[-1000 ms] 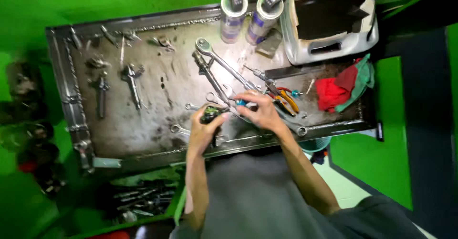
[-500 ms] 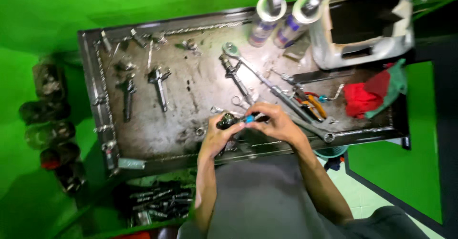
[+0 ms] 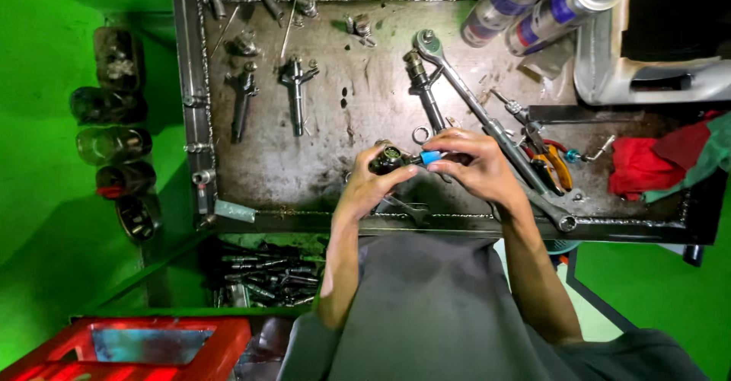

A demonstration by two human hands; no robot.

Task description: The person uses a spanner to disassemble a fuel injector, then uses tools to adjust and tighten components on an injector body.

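Dark round part [image 3: 387, 158]: you hold it just above the near middle of the metal tray [image 3: 320, 175], between your two hands; it is small and dark, and its detail is too fine to make out.
Blue-tipped tool [image 3: 431, 157]: it lies level, its blue end touching the dark round part on the right side.
Left hand [image 3: 371, 185]: your fingers are clenched around the dark round part from below and the left, thumb on top.
Right hand [image 3: 474, 164]: your fingers are pinched on the blue-tipped tool, with the rest of the hand curled over it.
Long ratchet wrench [image 3: 487, 126]: it runs slantwise across the tray from the upper middle to the near right corner, passing under your right hand.
Two injector-like parts [image 3: 268, 99]: they lie side by side on the left part of the tray, well apart from your hands.
Orange-handled pliers [image 3: 556, 164]: just right of your right hand.
Red rag [image 3: 640, 168]: at the tray's right end.
Two spray cans [image 3: 533, 8]: at the far edge, right of middle.
Jars [image 3: 114, 145]: a row on the green surface left of the tray.
Red crate [image 3: 129, 347]: in the near left corner of the head view.
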